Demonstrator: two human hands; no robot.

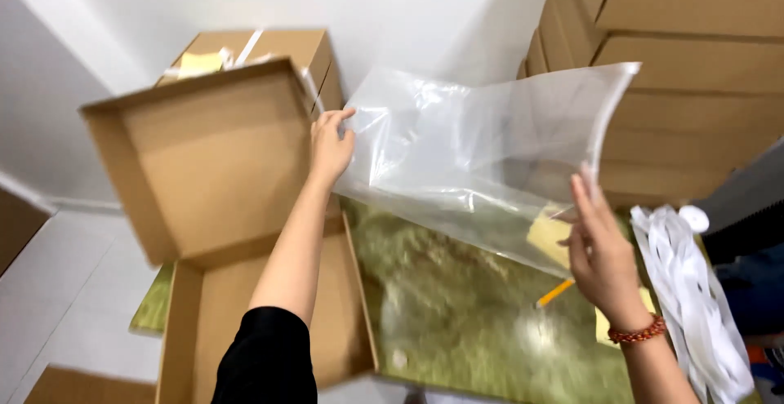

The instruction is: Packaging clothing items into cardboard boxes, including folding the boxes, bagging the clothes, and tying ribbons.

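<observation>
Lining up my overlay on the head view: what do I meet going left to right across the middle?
Open cardboard box → left hand → clear plastic bag held up between both hands → right hand → white straps bundle.

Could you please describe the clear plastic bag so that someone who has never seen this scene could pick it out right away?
Start at the tall stack of closed cardboard boxes against the white wall on the right, then look just left of it, above the green tabletop. There the clear plastic bag is stretched in the air between the left hand and the right hand. Unlike the brown boxes and the white straps, it is see-through.
</observation>
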